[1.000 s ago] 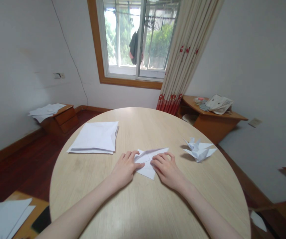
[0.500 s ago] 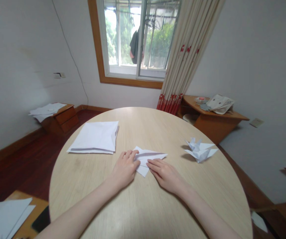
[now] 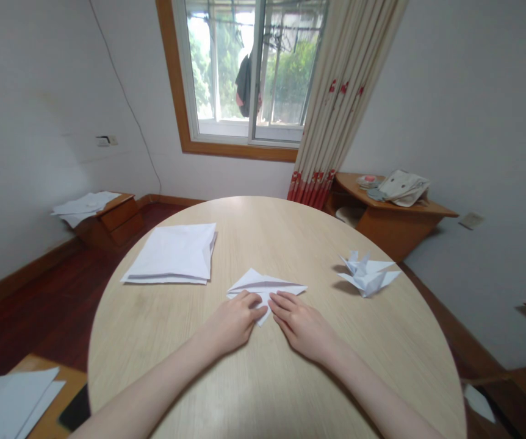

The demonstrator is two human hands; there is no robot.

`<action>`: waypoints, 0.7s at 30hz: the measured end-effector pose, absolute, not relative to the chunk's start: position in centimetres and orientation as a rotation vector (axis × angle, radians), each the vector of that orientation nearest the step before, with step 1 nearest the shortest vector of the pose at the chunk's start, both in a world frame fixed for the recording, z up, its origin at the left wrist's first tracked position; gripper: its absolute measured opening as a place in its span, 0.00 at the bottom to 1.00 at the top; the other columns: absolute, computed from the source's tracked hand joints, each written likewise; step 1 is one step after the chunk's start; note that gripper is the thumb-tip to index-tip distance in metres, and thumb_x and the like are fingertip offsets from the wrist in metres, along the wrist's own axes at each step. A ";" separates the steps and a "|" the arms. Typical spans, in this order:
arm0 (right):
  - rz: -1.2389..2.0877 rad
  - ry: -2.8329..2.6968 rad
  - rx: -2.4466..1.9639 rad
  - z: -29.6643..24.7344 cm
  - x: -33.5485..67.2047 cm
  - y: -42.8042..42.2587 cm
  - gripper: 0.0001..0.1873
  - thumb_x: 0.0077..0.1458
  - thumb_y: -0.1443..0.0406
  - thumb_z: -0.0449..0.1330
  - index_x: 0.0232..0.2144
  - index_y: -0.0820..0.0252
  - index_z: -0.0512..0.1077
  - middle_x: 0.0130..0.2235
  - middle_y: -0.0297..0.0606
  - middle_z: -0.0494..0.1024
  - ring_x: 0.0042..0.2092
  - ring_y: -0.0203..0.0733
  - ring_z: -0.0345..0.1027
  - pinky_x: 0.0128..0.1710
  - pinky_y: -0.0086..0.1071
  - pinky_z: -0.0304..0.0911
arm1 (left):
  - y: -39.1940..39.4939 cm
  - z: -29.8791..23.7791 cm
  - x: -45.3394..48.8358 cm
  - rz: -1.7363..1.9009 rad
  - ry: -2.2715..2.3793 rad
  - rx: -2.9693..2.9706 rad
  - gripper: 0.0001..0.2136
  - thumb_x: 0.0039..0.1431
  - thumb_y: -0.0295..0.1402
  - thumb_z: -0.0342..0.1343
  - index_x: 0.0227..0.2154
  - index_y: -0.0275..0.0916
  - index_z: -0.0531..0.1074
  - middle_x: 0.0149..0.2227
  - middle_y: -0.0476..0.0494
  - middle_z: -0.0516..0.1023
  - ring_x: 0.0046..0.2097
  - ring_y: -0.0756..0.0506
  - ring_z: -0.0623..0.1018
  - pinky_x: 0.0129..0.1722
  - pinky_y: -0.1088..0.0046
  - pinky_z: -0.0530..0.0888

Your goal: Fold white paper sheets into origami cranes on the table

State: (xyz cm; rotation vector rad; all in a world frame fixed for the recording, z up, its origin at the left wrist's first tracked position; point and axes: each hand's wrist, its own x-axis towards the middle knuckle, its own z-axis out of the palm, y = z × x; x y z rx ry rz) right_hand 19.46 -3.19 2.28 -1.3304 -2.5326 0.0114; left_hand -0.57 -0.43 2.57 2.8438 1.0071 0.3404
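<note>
Near the middle of the round wooden counter (image 3: pixel 285 235), my left grip (image 3: pixel 232 323) and right grip (image 3: pixel 302 329) lie open, palms down, closing on nothing. Their fingertips rest on a folded sheet of white paper (image 3: pixel 267 289), which lies flat on the counter between them, one pointed tip toward me. Off to the left sits a stack of white paper (image 3: pixel 169 255); to the right, well apart, stands a folded paper crane (image 3: pixel 367 275).
</note>
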 end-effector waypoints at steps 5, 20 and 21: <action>0.022 -2.575 -1.429 2.4 19.2 -3.4 0.20 0.62 0.70 0.48 0.54 0.65 0.69 0.56 0.45 0.70 0.59 0.51 0.61 0.55 0.45 0.63 | -0.5 2.6 -0.6 0.355 1.007 2.852 0.14 0.63 0.25 0.46 0.47 0.40 0.72 0.46 0.39 0.73 0.48 0.40 0.71 0.45 0.63 0.72; 0.018 -2.561 -1.709 4.1 20.4 -3.4 0.18 0.61 0.69 0.49 0.50 0.61 0.72 0.54 0.47 0.73 0.55 0.54 0.66 0.50 0.46 0.65 | -0.7 3.0 -0.6 0.334 1.004 2.839 0.14 0.62 0.24 0.47 0.46 0.40 0.73 0.46 0.41 0.73 0.49 0.40 0.71 0.47 0.63 0.72; 0.006 -2.567 -1.705 4.1 20.4 -3.3 0.18 0.61 0.70 0.49 0.50 0.61 0.72 0.54 0.47 0.73 0.55 0.54 0.66 0.50 0.46 0.65 | -0.6 3.0 -0.6 0.339 0.999 2.839 0.14 0.61 0.24 0.47 0.46 0.40 0.73 0.46 0.41 0.73 0.49 0.40 0.71 0.47 0.63 0.72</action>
